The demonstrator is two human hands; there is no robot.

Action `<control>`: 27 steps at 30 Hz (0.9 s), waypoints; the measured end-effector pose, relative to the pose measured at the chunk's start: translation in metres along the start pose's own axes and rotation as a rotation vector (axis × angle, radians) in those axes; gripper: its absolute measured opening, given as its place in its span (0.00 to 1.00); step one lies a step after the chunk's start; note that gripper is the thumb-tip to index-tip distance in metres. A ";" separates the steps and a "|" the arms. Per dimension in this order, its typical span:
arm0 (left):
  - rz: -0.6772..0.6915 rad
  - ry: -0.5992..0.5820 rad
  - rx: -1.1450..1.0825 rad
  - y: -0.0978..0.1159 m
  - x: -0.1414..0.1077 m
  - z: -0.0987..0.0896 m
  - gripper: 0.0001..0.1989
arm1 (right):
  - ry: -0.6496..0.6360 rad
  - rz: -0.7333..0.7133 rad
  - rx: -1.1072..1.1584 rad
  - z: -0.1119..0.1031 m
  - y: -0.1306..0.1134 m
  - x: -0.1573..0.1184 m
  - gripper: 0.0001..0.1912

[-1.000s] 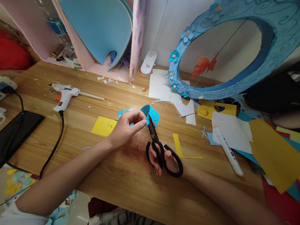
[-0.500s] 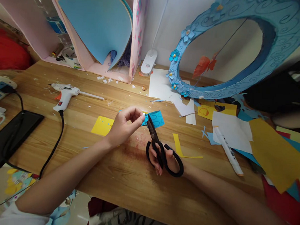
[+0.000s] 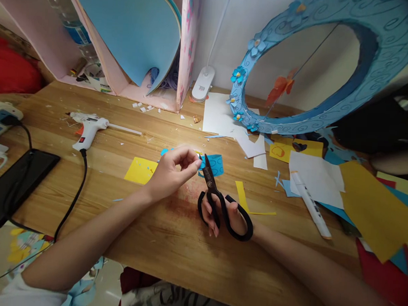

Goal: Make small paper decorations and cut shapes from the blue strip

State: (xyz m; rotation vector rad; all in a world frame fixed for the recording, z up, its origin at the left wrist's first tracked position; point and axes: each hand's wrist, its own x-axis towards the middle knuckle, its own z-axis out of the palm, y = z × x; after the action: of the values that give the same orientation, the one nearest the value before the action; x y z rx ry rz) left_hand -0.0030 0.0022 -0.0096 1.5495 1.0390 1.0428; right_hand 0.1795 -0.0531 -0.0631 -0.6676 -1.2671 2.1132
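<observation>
Between thumb and fingers, my left hand (image 3: 176, 170) pinches a small bright blue paper piece (image 3: 202, 162), mostly hidden by the fingertips. My right hand (image 3: 212, 212) has its fingers through the black handles of the scissors (image 3: 209, 180). Their blades stand slightly apart, with the tips right at the blue piece. Behind the blades on the table lies a blue paper strip (image 3: 216, 165) with drawn curved outlines. Beside my left wrist is a yellow paper sheet (image 3: 138, 170) with tiny blue scraps on it.
A white glue gun (image 3: 88, 132) with its cord and a black phone (image 3: 21, 188) lie left. A blue flower-decorated ring (image 3: 240, 89) stands at the back right. Paper sheets (image 3: 314, 176) and a white marker (image 3: 311, 205) cover the right side. A pink shelf (image 3: 186, 48) stands behind.
The scissor blades have parted a little and the handles have spread. My left hand has barely shifted and still pinches the blue piece.
</observation>
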 end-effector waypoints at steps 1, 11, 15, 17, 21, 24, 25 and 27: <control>0.000 -0.003 0.002 0.000 0.000 0.000 0.09 | 0.001 0.001 0.003 0.000 0.001 0.000 0.36; -0.027 0.026 -0.038 0.001 -0.001 -0.001 0.12 | -0.037 -0.020 -0.004 -0.004 0.007 0.002 0.34; -0.035 0.046 -0.046 0.001 0.000 -0.002 0.12 | -0.039 -0.015 0.004 -0.006 0.010 0.000 0.34; -0.042 0.055 -0.054 0.002 0.000 -0.001 0.13 | -0.038 -0.016 0.014 -0.006 0.011 0.000 0.33; -0.052 0.019 -0.023 0.001 -0.001 0.000 0.13 | 0.012 -0.013 0.040 -0.004 0.011 0.001 0.34; -0.058 -0.014 0.036 0.000 -0.002 0.000 0.12 | 0.031 -0.003 0.055 -0.002 0.010 0.002 0.34; -0.060 -0.014 0.041 0.000 -0.002 0.000 0.11 | 0.033 0.000 0.058 -0.001 0.009 0.003 0.34; -0.062 -0.005 0.027 -0.001 -0.002 0.000 0.11 | 0.035 0.007 0.050 -0.001 0.008 0.003 0.34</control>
State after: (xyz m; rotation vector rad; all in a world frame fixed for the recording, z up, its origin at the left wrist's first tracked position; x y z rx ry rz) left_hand -0.0036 0.0003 -0.0105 1.5311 1.0954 0.9854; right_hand 0.1763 -0.0536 -0.0706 -0.6854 -1.1905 2.1229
